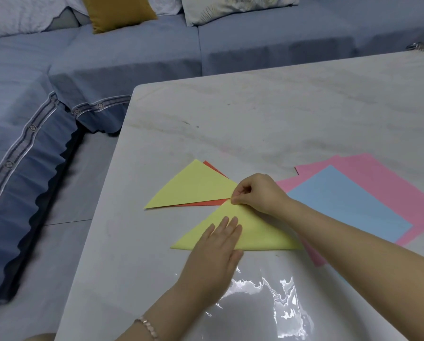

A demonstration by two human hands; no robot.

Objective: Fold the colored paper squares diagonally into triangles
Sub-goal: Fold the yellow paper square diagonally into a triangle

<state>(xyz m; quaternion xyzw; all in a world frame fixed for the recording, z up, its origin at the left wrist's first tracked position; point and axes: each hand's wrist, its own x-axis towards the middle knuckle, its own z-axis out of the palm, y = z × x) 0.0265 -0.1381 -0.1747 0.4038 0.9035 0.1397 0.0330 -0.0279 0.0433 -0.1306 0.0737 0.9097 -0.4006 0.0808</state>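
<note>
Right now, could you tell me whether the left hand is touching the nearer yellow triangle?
Touching. The head view shows the left hand lying flat on the nearer yellow triangle, straight fingers pressed onto the paper.

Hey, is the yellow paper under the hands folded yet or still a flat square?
Folded: the yellow paper shows a triangle, the left hand flat on it, the right hand pinching its top corner.

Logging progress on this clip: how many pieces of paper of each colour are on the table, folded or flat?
Yellow triangles: 2
Orange triangle: 1
Blue sheet: 1
Pink sheets: at least 2, overlap may hide more
Total: at least 6
</note>
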